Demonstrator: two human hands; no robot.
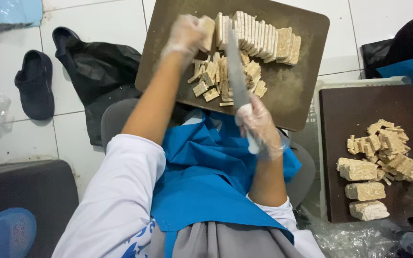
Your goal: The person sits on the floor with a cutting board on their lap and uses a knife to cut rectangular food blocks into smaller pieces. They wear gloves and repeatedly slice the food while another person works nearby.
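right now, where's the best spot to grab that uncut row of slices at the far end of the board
Probably by its two short ends, one hand from the left and one from the right. The row of slices stands on edge, packed face to face, so squeezing inward should hold it together. The knife lies on its near side.

white tiled floor (106,19) bears black shoe (35,83), black bag (102,71).

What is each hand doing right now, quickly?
Left hand: gloved, closed on a pale slab at the end of the sliced row.
Right hand: gloved, closed on the knife, blade over the cut pieces.
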